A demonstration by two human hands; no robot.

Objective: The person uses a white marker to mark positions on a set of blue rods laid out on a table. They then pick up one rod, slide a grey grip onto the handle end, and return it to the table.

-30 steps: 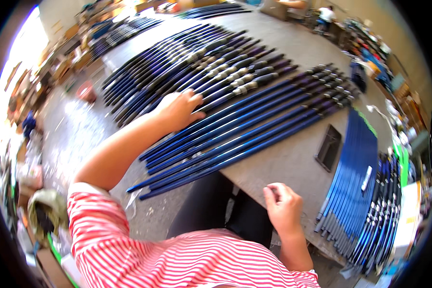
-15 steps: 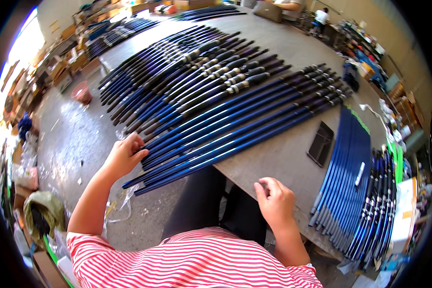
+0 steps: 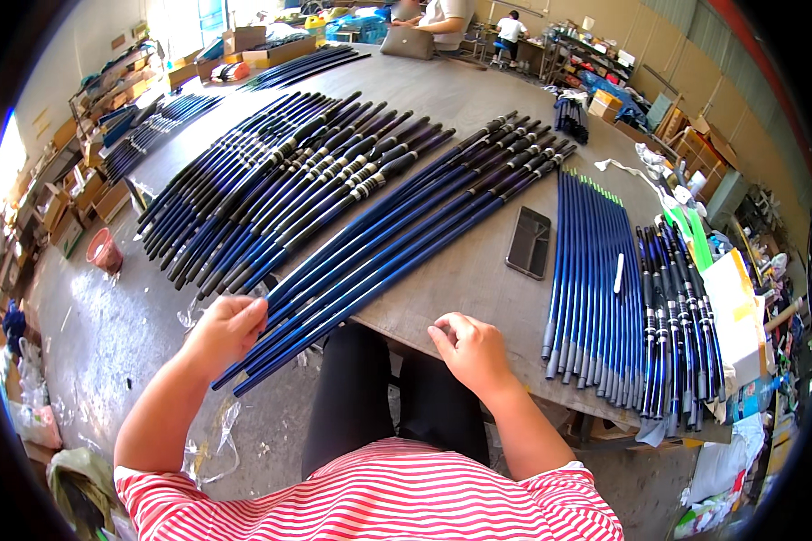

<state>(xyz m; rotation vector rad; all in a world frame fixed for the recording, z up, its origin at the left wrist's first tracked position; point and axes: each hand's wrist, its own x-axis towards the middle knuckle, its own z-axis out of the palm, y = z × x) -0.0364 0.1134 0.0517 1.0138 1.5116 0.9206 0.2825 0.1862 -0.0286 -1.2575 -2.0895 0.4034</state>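
Long blue fishing rods (image 3: 397,236) with dark grips lie slantwise in a row, their lower ends jutting past the table's near edge. My left hand (image 3: 233,326) is closed at those lower ends, thumb against the fingers, on a rod; the exact grip is partly hidden. Near the table edge, right of the rods, hovers my right hand (image 3: 471,350), its fingers curled in with nothing seen in them. Farther left, a dense batch of darker rods (image 3: 289,171) with black handles and silvery rings covers the tabletop.
On the grey table (image 3: 460,279) lies a black phone (image 3: 529,242). To its right are thin blue rod sections (image 3: 591,288) with a white marker (image 3: 619,273) on top, then a bundle of black-gripped rods (image 3: 677,316). A pink bucket (image 3: 105,251) stands at the left. Another person (image 3: 444,22) sits across the table.
The view has shifted, showing more of the room's far side. Upper rods of the front row lie closer together than before. My left hand remains at the rod ends; my right stays curled near the edge.
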